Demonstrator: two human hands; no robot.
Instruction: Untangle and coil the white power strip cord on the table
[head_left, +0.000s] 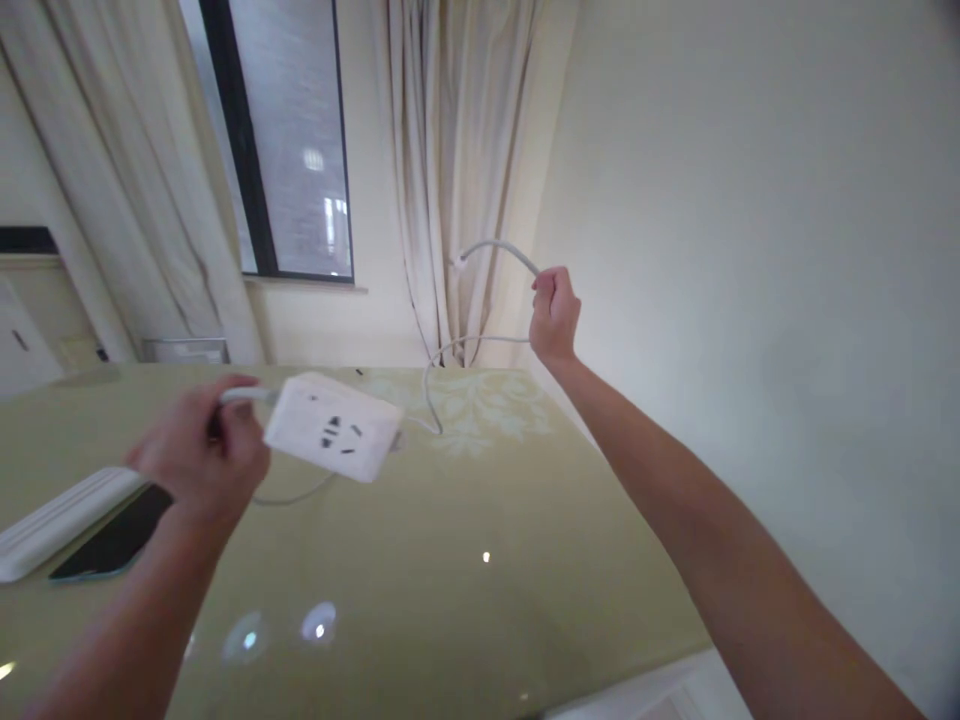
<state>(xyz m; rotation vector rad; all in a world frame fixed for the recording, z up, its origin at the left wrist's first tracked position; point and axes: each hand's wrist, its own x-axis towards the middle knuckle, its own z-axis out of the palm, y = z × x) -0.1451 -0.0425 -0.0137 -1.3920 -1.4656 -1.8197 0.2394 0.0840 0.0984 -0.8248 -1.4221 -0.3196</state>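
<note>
A white socket block [334, 425] with dark slots is held above the table, tilted down to the right. My left hand [206, 440], slightly blurred, is closed on the power cord [247, 396] just where it enters the block's left end. Higher up and to the right, my right hand [555, 308] is in a fist around the cord farther along. From that fist a short length arcs left to a small pale end [460, 261], whose form I cannot make out against the curtain. Another stretch of cord loops down from the right hand to the table and passes behind the block.
Beside my left forearm, a dark-screened phone [112, 540] and a long white ridged object [67, 515] lie on the glossy greenish table [450, 600]. Behind it are curtains [465, 150] and a window [292, 140]. A plain wall [750, 250] borders the right side.
</note>
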